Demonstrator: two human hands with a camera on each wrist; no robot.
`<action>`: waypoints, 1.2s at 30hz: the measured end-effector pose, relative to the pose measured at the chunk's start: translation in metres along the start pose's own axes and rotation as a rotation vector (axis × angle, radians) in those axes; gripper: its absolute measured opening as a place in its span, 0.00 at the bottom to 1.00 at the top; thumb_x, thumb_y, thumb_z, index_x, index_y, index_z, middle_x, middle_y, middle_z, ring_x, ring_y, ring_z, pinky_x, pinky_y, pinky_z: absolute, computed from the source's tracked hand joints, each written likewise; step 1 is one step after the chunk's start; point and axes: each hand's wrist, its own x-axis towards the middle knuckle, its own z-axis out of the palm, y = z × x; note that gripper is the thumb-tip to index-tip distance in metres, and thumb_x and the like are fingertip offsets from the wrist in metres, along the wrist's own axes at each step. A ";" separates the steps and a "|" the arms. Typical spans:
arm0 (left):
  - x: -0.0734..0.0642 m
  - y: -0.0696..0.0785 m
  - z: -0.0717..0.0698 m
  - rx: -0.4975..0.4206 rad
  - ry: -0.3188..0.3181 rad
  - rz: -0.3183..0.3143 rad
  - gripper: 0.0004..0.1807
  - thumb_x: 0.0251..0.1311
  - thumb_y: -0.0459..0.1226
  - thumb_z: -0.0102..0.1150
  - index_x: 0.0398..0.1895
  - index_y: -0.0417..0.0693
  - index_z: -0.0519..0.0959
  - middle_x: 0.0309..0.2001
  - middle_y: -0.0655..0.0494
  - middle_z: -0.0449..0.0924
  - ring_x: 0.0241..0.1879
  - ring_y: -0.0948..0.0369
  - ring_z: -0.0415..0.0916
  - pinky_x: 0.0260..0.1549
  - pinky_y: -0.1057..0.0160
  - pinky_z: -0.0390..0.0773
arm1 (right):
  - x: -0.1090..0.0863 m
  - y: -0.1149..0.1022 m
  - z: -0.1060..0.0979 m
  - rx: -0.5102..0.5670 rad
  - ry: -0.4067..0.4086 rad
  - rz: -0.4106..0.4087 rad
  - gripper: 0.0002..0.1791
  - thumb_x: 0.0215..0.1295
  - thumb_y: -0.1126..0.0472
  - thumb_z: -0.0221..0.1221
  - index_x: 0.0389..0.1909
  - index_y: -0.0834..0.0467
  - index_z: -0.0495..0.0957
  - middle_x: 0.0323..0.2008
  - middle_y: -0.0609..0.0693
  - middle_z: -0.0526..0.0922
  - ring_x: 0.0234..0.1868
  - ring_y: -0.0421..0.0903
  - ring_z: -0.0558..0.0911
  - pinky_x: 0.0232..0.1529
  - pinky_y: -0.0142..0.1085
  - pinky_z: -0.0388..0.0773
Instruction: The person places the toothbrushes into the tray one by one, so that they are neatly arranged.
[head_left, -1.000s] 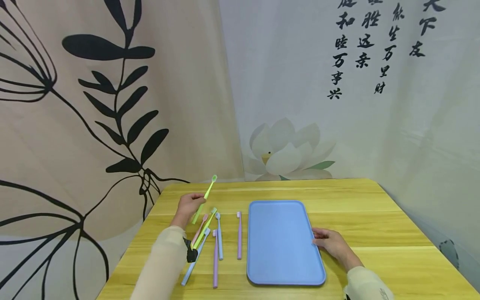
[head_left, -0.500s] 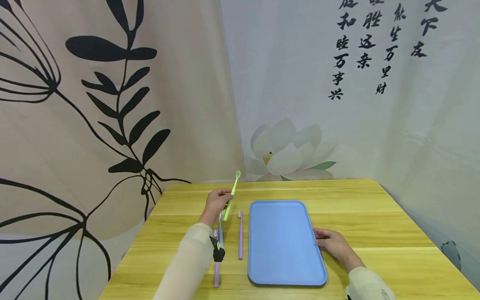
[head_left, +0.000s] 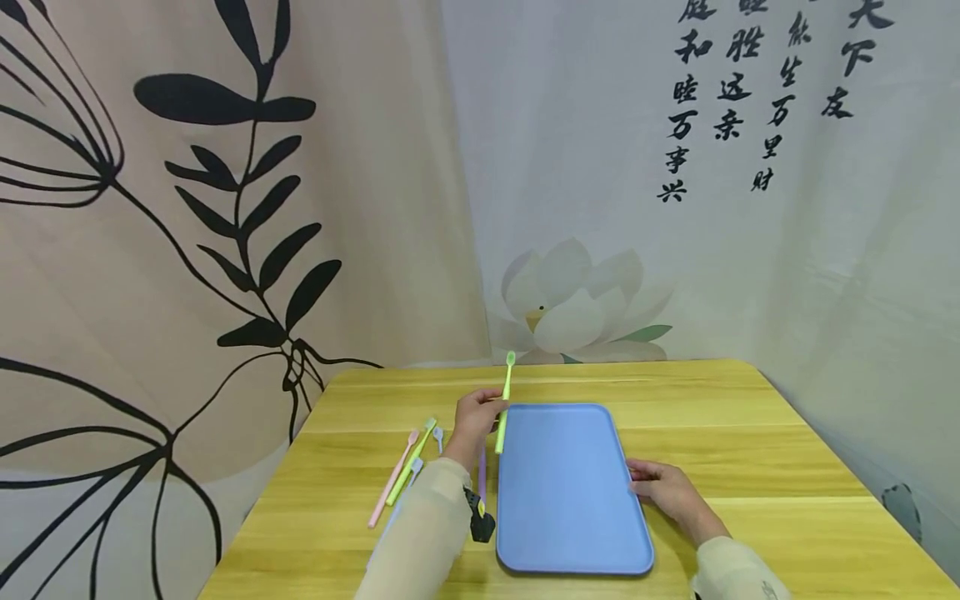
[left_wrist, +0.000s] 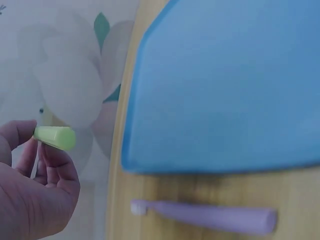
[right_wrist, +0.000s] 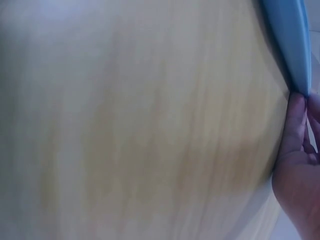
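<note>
Behind a wooden table (head_left: pixel 787 492) hangs pale cloth (head_left: pixel 397 208) printed with black leaves (head_left: pixel 285 254), writing (head_left: pixel 682 125) and a lotus (head_left: pixel 577 321).

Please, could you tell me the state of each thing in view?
Left hand: pinching held green brush
Right hand: holding tray by edge
Held green brush: raised, head up
Tray: on table
Pink brush: lying on table
Other green brush: lying on table
Purple brush: lying on table
Blue brushes: lying, partly hidden

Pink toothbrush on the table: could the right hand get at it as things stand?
Probably not easily: the right hand holds the edge of the blue tray, and the tray and left sleeve lie between it and the pink toothbrush.
</note>
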 end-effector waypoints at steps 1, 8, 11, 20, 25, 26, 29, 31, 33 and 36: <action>-0.001 -0.001 0.005 -0.005 0.005 -0.006 0.13 0.61 0.28 0.63 0.48 0.35 0.82 0.35 0.52 0.81 0.30 0.61 0.78 0.30 0.66 0.76 | 0.000 0.000 0.000 0.000 0.001 0.000 0.26 0.63 0.76 0.59 0.63 0.76 0.68 0.51 0.64 0.80 0.49 0.51 0.81 0.47 0.42 0.81; -0.015 -0.008 0.034 -0.008 0.002 -0.024 0.12 0.61 0.29 0.63 0.47 0.36 0.82 0.37 0.50 0.81 0.32 0.58 0.79 0.32 0.64 0.78 | -0.001 0.000 -0.002 0.002 -0.001 -0.006 0.27 0.63 0.76 0.59 0.63 0.76 0.68 0.51 0.65 0.79 0.49 0.51 0.81 0.47 0.41 0.81; -0.019 -0.014 0.045 -0.009 0.001 -0.018 0.11 0.60 0.29 0.64 0.46 0.36 0.83 0.36 0.50 0.81 0.31 0.59 0.79 0.31 0.64 0.79 | -0.001 0.000 -0.003 0.013 -0.002 -0.013 0.27 0.63 0.76 0.59 0.63 0.77 0.68 0.53 0.66 0.79 0.50 0.52 0.80 0.47 0.41 0.81; -0.033 -0.029 0.071 0.009 -0.029 -0.061 0.10 0.61 0.30 0.64 0.45 0.39 0.84 0.35 0.52 0.81 0.31 0.60 0.78 0.31 0.63 0.79 | -0.001 0.003 -0.004 -0.003 0.011 0.004 0.27 0.63 0.75 0.59 0.63 0.75 0.68 0.50 0.63 0.79 0.49 0.51 0.80 0.46 0.42 0.82; -0.040 -0.034 0.086 0.010 -0.018 -0.076 0.09 0.60 0.29 0.65 0.44 0.40 0.84 0.34 0.52 0.81 0.29 0.60 0.77 0.30 0.63 0.79 | 0.001 0.005 -0.003 -0.001 0.015 0.006 0.27 0.63 0.75 0.60 0.63 0.75 0.69 0.50 0.63 0.79 0.48 0.50 0.80 0.45 0.41 0.82; -0.042 -0.035 0.089 0.006 -0.017 -0.078 0.09 0.59 0.29 0.65 0.43 0.40 0.84 0.34 0.52 0.80 0.28 0.60 0.77 0.30 0.62 0.79 | 0.001 0.005 -0.002 0.000 0.015 0.003 0.27 0.63 0.75 0.60 0.63 0.75 0.69 0.50 0.63 0.79 0.48 0.50 0.80 0.45 0.41 0.82; -0.045 -0.038 0.097 0.004 -0.008 -0.074 0.09 0.58 0.28 0.66 0.42 0.39 0.84 0.32 0.51 0.80 0.28 0.60 0.76 0.31 0.60 0.80 | 0.001 0.005 -0.001 0.003 0.015 -0.004 0.26 0.63 0.75 0.59 0.63 0.75 0.69 0.51 0.64 0.80 0.48 0.51 0.81 0.46 0.41 0.82; -0.047 -0.042 0.102 0.000 0.002 -0.080 0.08 0.57 0.28 0.66 0.41 0.39 0.85 0.32 0.52 0.80 0.27 0.61 0.76 0.32 0.60 0.80 | 0.001 0.004 -0.001 0.002 0.014 -0.009 0.26 0.63 0.75 0.59 0.63 0.75 0.69 0.52 0.65 0.79 0.49 0.52 0.81 0.46 0.42 0.82; -0.048 -0.045 0.107 -0.001 0.013 -0.086 0.08 0.56 0.27 0.66 0.40 0.38 0.85 0.31 0.52 0.80 0.26 0.61 0.75 0.31 0.61 0.80 | 0.000 0.004 0.000 0.000 0.013 -0.010 0.26 0.63 0.75 0.59 0.63 0.75 0.69 0.52 0.65 0.79 0.49 0.52 0.81 0.47 0.42 0.82; -0.050 -0.051 0.114 -0.007 0.025 -0.100 0.08 0.56 0.27 0.67 0.40 0.39 0.84 0.31 0.52 0.79 0.25 0.61 0.75 0.29 0.62 0.79 | 0.000 0.002 0.001 -0.001 0.016 -0.013 0.26 0.62 0.76 0.59 0.63 0.75 0.69 0.52 0.65 0.79 0.49 0.52 0.80 0.47 0.42 0.82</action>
